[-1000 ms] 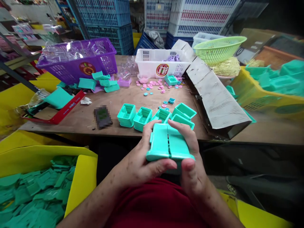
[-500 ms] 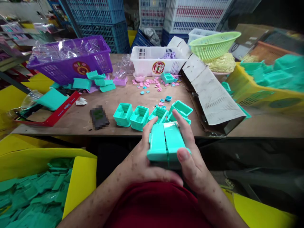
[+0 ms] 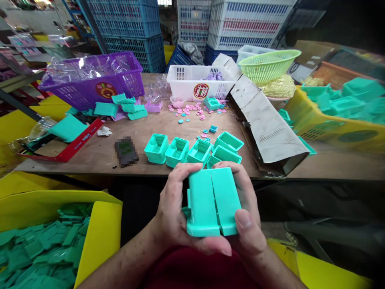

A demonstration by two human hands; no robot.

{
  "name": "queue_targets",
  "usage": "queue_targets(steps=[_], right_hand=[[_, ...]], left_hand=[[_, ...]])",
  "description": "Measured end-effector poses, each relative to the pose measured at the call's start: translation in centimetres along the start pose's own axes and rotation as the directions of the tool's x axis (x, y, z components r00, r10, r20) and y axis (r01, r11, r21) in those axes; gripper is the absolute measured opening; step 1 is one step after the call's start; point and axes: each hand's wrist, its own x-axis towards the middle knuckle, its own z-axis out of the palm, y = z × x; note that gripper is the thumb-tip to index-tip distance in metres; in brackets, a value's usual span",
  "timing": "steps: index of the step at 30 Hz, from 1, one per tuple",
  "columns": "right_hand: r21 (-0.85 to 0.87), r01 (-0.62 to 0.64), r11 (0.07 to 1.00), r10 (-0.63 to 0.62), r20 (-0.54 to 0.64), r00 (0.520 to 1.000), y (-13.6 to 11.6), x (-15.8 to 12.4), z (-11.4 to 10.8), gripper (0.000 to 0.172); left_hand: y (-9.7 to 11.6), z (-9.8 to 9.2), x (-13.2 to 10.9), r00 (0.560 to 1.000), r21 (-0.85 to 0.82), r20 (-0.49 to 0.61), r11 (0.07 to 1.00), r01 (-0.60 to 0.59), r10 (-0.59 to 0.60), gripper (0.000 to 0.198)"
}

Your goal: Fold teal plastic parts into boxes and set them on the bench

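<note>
A turquoise plastic box (image 3: 203,204) made of two pieces is held between my hands, just in front of the table's near edge. A thin gap, wider toward me, runs between its two pieces. My left hand (image 3: 174,204) wraps the left piece, its thumb along the lower edge. Gripping the other piece, my right hand (image 3: 249,220) has its thumb on the near right corner and its fingers behind. Beyond them stand several open turquoise tubs (image 3: 177,152) in a row, two of them tilted at the right end. The inside of the held box is hidden.
Small pink and blue parts (image 3: 192,108) lie scattered on the table (image 3: 159,120). A purple basket (image 3: 123,80), a white basket (image 3: 183,86) and a long cardboard piece (image 3: 264,120) stand around them. A yellow bin (image 3: 99,237) of turquoise parts sits lower left; another yellow bin (image 3: 331,128) is right.
Both hands have drawn the turquoise box lower and tilted it, so more of its flat top faces me. The tubs on the table have stayed in place.
</note>
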Motion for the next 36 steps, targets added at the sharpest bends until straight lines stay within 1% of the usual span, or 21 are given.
queue_targets(steps=[2,3,5,7,9,11,13,14,16,18,20,22,25,28,31,34,35,36], right_hand=[[0.080,-0.029,0.996,0.031,-0.029,0.999,-0.3,0.3,0.1,0.065],[0.120,-0.037,0.992,0.043,-0.049,0.998,-0.4,0.4,0.1,0.064],[0.158,-0.039,0.987,0.054,-0.089,0.995,-0.5,0.9,0.1,0.064],[0.140,-0.017,0.990,0.036,-0.128,0.991,-0.6,1.4,0.2,0.061],[0.114,-0.023,0.993,0.041,-0.159,0.986,-0.6,1.9,0.3,0.055],[0.105,-0.056,0.993,0.073,-0.157,0.985,-0.6,2.3,0.4,0.052],[0.095,-0.094,0.991,0.107,-0.141,0.984,-0.3,2.3,0.4,0.051],[0.082,-0.104,0.991,0.115,-0.139,0.984,-0.2,2.2,0.3,0.051],[0.041,-0.116,0.992,0.121,-0.138,0.983,0.3,2.0,-0.1,0.050],[-0.006,-0.141,0.990,0.139,-0.151,0.979,0.7,1.8,-0.5,0.050],[-0.053,-0.183,0.982,0.172,-0.170,0.970,0.8,1.5,-0.7,0.053],[-0.108,-0.227,0.968,0.206,-0.178,0.962,0.4,1.1,-0.8,0.054],[-0.163,-0.266,0.950,0.244,-0.146,0.959,-0.3,0.7,-0.8,0.051],[-0.147,-0.256,0.955,0.237,-0.138,0.962,-0.6,0.7,-0.7,0.051],[-0.117,-0.254,0.960,0.231,-0.178,0.956,-0.1,1.0,-0.7,0.054],[-0.048,-0.332,0.942,0.314,-0.221,0.923,0.5,1.5,-0.9,0.064],[-0.031,-0.344,0.938,0.327,-0.245,0.913,0.7,1.6,-1.0,0.066],[-0.034,-0.325,0.945,0.304,-0.271,0.913,0.8,1.6,-1.1,0.067]], left_hand=[[0.2,-0.4,0.2,1.000,-0.016,-0.001,1.000,0.027,-0.027,0.128],[0.3,-0.6,0.5,0.999,-0.027,0.019,0.999,0.042,-0.042,0.126],[0.5,-1.2,1.4,0.994,-0.053,0.080,0.995,0.084,-0.080,0.124],[0.7,-1.6,2.3,0.978,-0.090,0.145,0.983,0.163,-0.149,0.120],[0.8,-1.6,3.0,0.953,-0.143,0.188,0.953,0.266,-0.237,0.113],[0.7,-1.6,3.2,0.929,-0.201,0.210,0.917,0.345,-0.304,0.105],[0.4,-1.6,3.1,0.914,-0.222,0.260,0.902,0.369,-0.311,0.102],[0.2,-1.7,3.0,0.903,-0.207,0.305,0.904,0.373,-0.303,0.102],[-0.2,-1.8,2.6,0.863,-0.147,0.408,0.912,0.384,-0.298,0.101],[-0.7,-1.9,2.1,0.826,-0.112,0.473,0.909,0.402,-0.307,0.105],[-1.2,-1.6,1.6,0.818,-0.141,0.487,0.897,0.419,-0.305,0.113],[-1.6,-1.3,1.1,0.819,-0.187,0.490,0.881,0.434,-0.299,0.114],[-1.9,-1.0,0.6,0.811,-0.207,0.494,0.863,0.460,-0.314,0.097],[-2.0,-1.1,0.4,0.808,-0.171,0.479,0.866,0.469,-0.343,0.086],[-2.1,-0.9,0.4,0.802,-0.143,0.486,0.873,0.466,-0.348,0.082],[-2.0,-0.5,0.6,0.802,-0.106,0.456,0.872,0.478,-0.385,0.083],[-1.9,-0.4,0.9,0.798,-0.081,0.438,0.866,0.494,-0.414,0.083],[-1.9,-0.3,1.3,0.787,-0.056,0.422,0.854,0.518,-0.450,0.081]])
